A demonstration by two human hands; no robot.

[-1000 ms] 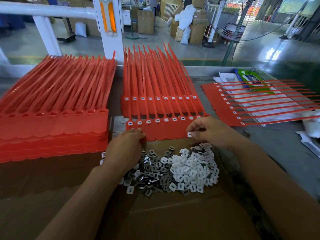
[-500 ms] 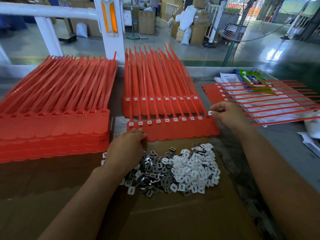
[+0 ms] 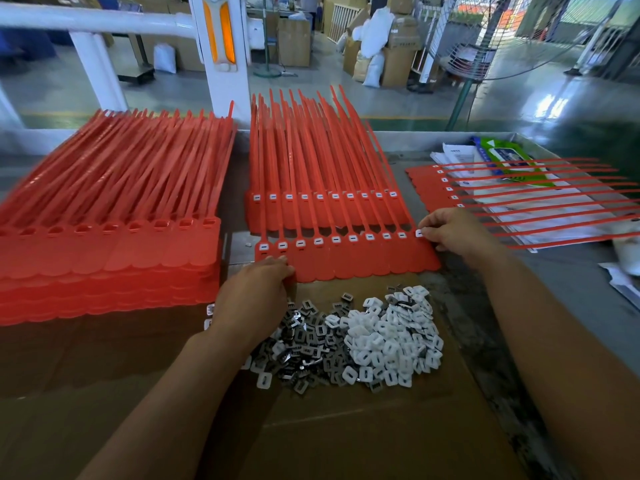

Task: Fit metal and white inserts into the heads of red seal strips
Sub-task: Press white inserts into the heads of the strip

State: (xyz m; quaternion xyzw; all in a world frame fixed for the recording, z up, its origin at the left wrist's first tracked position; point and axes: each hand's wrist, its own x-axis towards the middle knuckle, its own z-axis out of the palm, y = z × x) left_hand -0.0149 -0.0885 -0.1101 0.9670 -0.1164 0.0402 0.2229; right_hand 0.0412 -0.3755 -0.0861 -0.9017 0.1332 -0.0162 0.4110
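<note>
White insert (image 3: 419,233) pinched by right hand (image 3: 459,235) on rightmost red seal strip (image 3: 421,256) head.

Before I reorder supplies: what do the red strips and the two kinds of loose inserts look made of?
Red strips: probably moulded plastic, smooth with slight sheen, thin bending tails. White inserts: likely matte plastic, uniformly opaque. Grey inserts: apparently metal, glinting highlights.

The right hand (image 3: 453,230) pinches a white insert (image 3: 419,233) at the rightmost head of the front sheet of red seal strips (image 3: 346,261). The left hand (image 3: 252,296) lies on that sheet's near left corner. Its fingers are hidden, so it may be pinching or only pressing. Just below, metal inserts (image 3: 304,341) and white inserts (image 3: 391,344) are heaped on cardboard (image 3: 346,427).
</note>
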